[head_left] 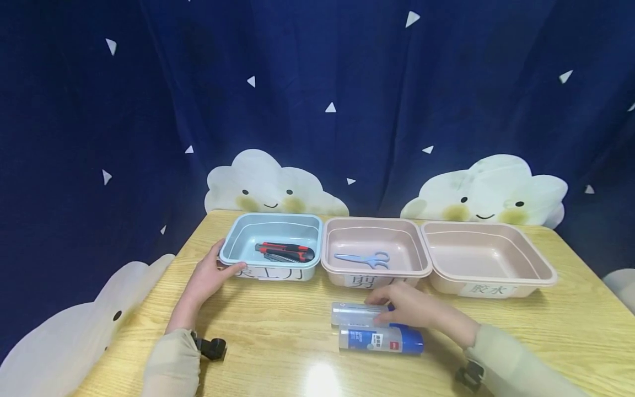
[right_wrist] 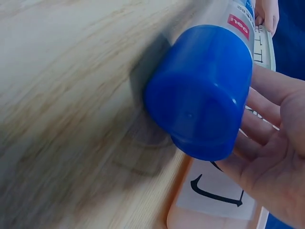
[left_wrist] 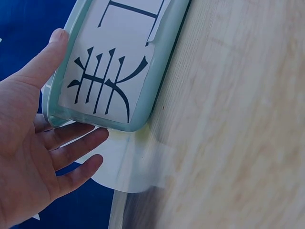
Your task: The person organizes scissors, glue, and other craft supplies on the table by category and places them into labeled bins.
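Note:
My left hand [head_left: 210,275] holds the front left corner of a light blue bin [head_left: 278,273], thumb on its rim and fingers against the outside. Inside lie red and black utility knives [head_left: 288,252]. My right hand [head_left: 414,306], slightly blurred, reaches over the blue-capped end of the rear glue bottle [head_left: 354,314], thumb and fingers spread about it. Lying parallel in front of it is another glue bottle [head_left: 369,338], clear with a blue cap [right_wrist: 200,86]. In the right wrist view this cap hides most of the rear bottle and the fingertips.
A pink bin [head_left: 377,273] with blue scissors [head_left: 364,258] stands in the middle. To its right is another pink bin [head_left: 488,262] with a label on its front. All three bins stand side by side on the wooden table [head_left: 268,331], before a dark blue curtain [head_left: 297,127].

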Available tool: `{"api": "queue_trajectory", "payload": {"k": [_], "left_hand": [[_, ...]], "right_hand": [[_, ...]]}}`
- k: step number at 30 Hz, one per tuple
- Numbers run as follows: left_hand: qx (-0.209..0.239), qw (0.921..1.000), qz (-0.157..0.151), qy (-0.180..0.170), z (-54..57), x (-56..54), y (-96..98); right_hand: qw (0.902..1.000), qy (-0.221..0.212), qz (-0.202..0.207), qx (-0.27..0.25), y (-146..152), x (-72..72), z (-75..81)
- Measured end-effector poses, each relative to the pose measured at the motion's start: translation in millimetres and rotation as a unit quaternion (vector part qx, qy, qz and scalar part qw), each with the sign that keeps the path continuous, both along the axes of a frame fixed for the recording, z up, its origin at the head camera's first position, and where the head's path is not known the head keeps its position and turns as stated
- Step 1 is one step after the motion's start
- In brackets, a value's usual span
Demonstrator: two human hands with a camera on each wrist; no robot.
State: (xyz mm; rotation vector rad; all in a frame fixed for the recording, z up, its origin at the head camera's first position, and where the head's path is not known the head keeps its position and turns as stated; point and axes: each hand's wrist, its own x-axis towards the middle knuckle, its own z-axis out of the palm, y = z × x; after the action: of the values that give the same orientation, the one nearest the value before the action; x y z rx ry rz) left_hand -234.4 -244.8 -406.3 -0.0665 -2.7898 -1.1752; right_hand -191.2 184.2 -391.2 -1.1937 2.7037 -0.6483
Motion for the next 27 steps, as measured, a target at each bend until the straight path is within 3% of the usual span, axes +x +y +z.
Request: {"api": "queue_trajectory", "payload": {"k": [10,15,21,27], "left_hand": [[0.005,1.0,-0.004,0.003,-1.1,-2.0,0.5],[0.004,1.0,-0.004,-0.005,-1.3,-1.3,0.1],[0.004,1.0,-0.001,-0.002,-0.8,-1.3,-0.7],[0.005,1.0,-0.003,0.001,-2.1,-2.6,-0.6]], "right_hand": [[1.0,0.007,-0.002,-0.002,-1.1,-1.7,-4.2],[0.9992,0.038,0.002,-0.006,0.7,1.3,-2.7],[0.9965,0.078,-0.029,-0.004,5.6,6.2,4.2],[0.9947,0.091,-0.046,-0.009,13.9,12.5,16.3]]}}
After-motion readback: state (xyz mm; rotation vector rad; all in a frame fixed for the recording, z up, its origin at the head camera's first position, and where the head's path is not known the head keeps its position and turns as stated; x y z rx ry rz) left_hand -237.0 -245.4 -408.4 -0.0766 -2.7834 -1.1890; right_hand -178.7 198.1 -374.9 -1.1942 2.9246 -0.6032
